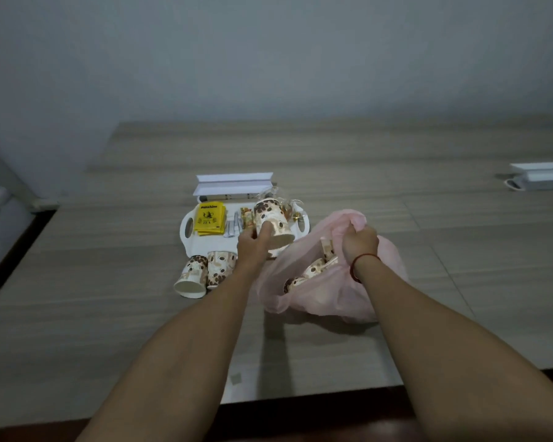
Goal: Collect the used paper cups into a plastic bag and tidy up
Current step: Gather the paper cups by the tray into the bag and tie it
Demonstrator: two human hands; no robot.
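Brightness: dim, flat indoor light with a grey cast.
Light source: from above.
Shadows: a soft dark band on the desk (pixel 332 148) between the forearms (pixel 179 346); another under the pink bag (pixel 332 301).
Sharpness: soft overall; print on the paper cup (pixel 273 221) is smeared.
Edges: wide-angle bend, dark bottom corners.

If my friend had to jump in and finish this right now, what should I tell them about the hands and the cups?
Left hand: grips a paper cup over the white tray, beside the bag.
Right hand: holds the pink plastic bag open by its rim.
Done: a few cups lie in the bag.
Left: drop in the held cup, then the two cups lying on the table; tidy up.
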